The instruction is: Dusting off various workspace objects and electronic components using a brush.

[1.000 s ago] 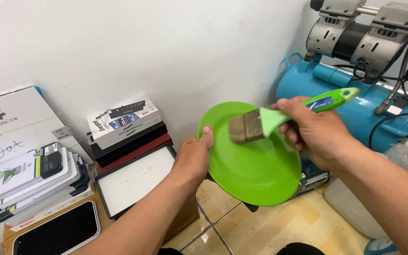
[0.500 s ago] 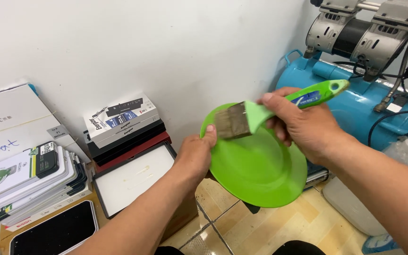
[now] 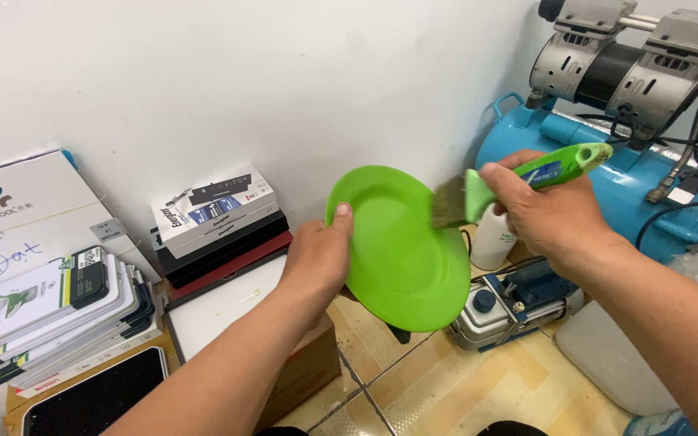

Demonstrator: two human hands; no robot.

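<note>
Seen from the head camera, a person stands over a cluttered corner by a white wall, the left hand [image 3: 321, 257] clasping a bright green plate [image 3: 393, 250] by its left rim, thumb laid on the plate's face and fingers hidden behind it. The plate is held in the air, tilted up on edge toward the camera, above a tiled floor [image 3: 438, 387]. The right hand [image 3: 547, 214] is clenched around the green handle of a flat paintbrush [image 3: 519, 182], whose worn, dark bristles sit at the plate's upper right rim; whether they touch it cannot be told. Behind the right hand stands a blue air compressor [image 3: 599, 161] with a grey motor on top, and below the brush a small white bottle [image 3: 494, 238] stands near a squat silver-and-blue pump [image 3: 510, 303] on the floor. A translucent plastic jug [image 3: 616, 355] lies low at the right, partly behind the forearm. To the left, a stack of boxes [image 3: 220, 222] leans against the wall, beside a pile of flat white packages [image 3: 42, 307] on a cardboard carton [image 3: 300, 371].
</note>
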